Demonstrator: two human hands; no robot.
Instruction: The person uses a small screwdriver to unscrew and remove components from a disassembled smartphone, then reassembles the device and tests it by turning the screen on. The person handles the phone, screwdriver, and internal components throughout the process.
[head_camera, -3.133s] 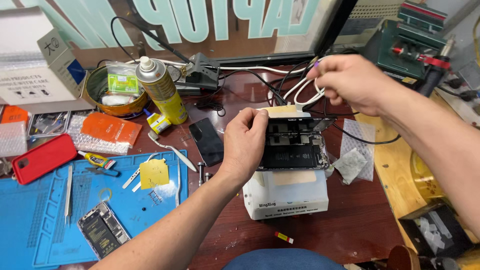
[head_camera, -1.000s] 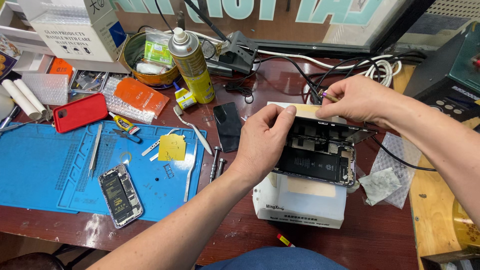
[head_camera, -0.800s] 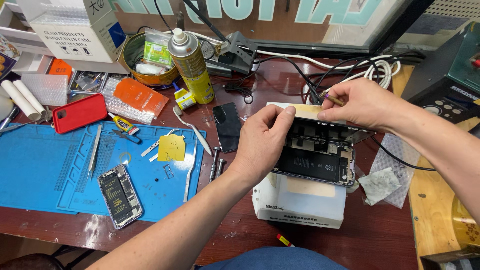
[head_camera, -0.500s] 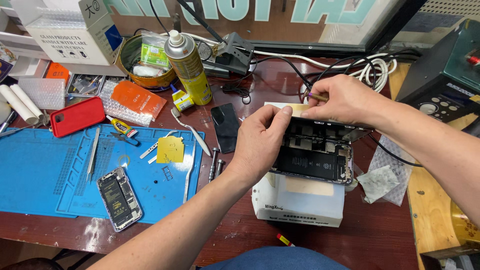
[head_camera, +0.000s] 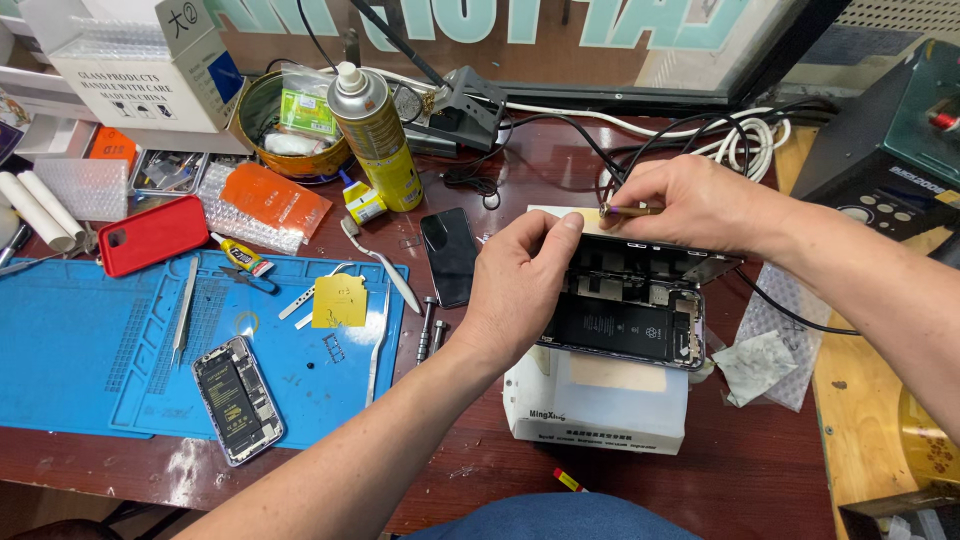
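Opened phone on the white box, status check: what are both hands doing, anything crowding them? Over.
Left hand steadies opened phone on white box. Right hand pinches thin tool at its top edge. Black cables close behind.

That opened phone (head_camera: 625, 310) is all matt black battery film and dull metal shields inside, sitting on a white plastic box (head_camera: 598, 405). Thin tool (head_camera: 630, 210) looks like brushed brass. Tabletop (head_camera: 720, 460) is glossy dark-red varnished wood. Blue mat (head_camera: 120, 350) looks like soft matt silicone, and the spray can (head_camera: 375, 140) is shiny painted metal.
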